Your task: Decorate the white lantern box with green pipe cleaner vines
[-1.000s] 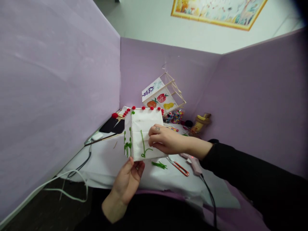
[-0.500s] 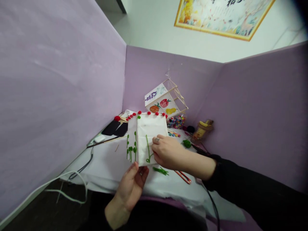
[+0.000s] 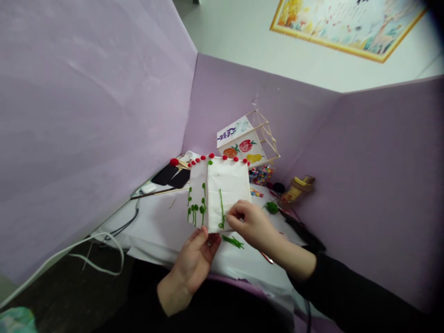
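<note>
Left fingers (image 3: 215,243) pinch the box (image 3: 229,180) (long axis near-upright, red-dotted edge (image 3: 236,159) up); right fingers (image 3: 236,223) bunched narrowly.

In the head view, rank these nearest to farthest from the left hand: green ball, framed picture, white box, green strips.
1. White box: held by the left hand.
2. Green strips: just to the right.
3. Green ball: farther right.
4. Framed picture: far upper right.

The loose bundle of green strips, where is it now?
In the head view's lower middle, the bundle lies on the white cloth, right of the left hand and below the white box.
</note>
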The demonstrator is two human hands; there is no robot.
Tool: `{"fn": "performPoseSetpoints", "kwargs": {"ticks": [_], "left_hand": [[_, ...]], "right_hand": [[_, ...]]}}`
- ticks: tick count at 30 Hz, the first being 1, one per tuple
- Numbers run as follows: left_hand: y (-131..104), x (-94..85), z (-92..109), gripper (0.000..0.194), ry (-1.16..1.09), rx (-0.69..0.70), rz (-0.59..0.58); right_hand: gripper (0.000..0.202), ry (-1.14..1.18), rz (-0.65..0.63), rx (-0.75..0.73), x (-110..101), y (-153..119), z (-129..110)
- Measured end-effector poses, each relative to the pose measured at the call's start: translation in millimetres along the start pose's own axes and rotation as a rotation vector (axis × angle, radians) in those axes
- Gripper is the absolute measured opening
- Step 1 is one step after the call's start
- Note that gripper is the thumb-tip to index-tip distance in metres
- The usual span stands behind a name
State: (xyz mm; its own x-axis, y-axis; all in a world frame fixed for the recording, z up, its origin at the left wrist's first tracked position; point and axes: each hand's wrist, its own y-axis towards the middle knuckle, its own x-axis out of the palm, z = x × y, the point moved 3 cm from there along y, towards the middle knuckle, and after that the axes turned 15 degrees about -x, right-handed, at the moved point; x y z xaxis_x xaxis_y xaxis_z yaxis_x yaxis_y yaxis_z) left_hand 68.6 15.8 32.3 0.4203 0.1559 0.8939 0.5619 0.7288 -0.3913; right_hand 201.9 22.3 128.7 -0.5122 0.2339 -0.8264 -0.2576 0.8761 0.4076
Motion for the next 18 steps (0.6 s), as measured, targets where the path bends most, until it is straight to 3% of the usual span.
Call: {"fn": "performPoseSetpoints", "kwargs": {"ticks": [5,18], "left_hand": [[1.6,-2.9,-6.6,0.014,-0.028,-0.031,-0.004],[-1.6,0.1,-3.2,0.023,-0.037,-0.028,0.050]], "right_hand": [[0.015,0.102,0.094,0.047,1.6,-8.4,2.8],[0.019,0.108,0.059,0.026,-13.7,-21.3,13.1]]}}
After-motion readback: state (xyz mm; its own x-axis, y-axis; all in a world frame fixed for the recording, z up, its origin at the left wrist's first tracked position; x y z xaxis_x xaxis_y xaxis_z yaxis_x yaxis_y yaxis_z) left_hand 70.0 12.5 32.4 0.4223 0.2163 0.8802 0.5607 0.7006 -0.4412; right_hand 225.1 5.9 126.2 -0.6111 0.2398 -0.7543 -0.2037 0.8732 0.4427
